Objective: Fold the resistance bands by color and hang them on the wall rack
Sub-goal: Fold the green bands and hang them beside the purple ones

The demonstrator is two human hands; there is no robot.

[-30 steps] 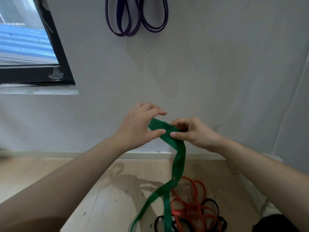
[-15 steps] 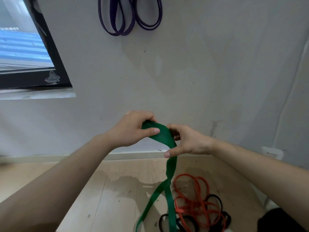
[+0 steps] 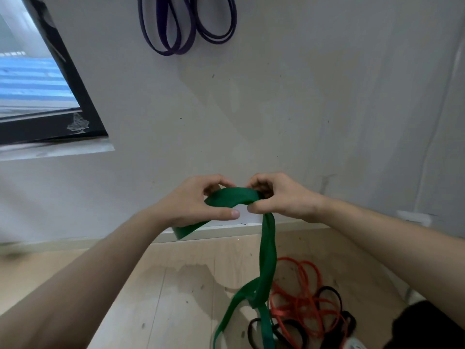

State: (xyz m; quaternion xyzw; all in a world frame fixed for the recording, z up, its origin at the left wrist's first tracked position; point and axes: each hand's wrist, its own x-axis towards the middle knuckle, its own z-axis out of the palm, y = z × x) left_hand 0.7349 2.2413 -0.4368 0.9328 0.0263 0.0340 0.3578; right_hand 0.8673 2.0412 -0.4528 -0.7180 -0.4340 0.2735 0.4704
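Note:
A wide green resistance band (image 3: 267, 250) is stretched in a short arc between both hands in front of the wall. My left hand (image 3: 193, 201) pinches its left end, which pokes out below the palm. My right hand (image 3: 279, 196) grips the arc's right side, and from there the band hangs twisted down to the floor. Purple bands (image 3: 186, 23) hang in loops high on the wall; the rack itself is above the frame. Orange bands (image 3: 299, 298) and black bands (image 3: 327, 298) lie tangled on the floor at lower right.
A dark-framed window (image 3: 50, 102) with a pale sill is on the left of the white wall. Light wooden flooring (image 3: 176, 285) meets a white baseboard (image 3: 221, 230). A dark object (image 3: 432, 326) sits at the bottom right corner.
My hands have drawn apart, pulling a short span of the green band out between them. The left end now shows under my left palm. The view has shifted slightly.

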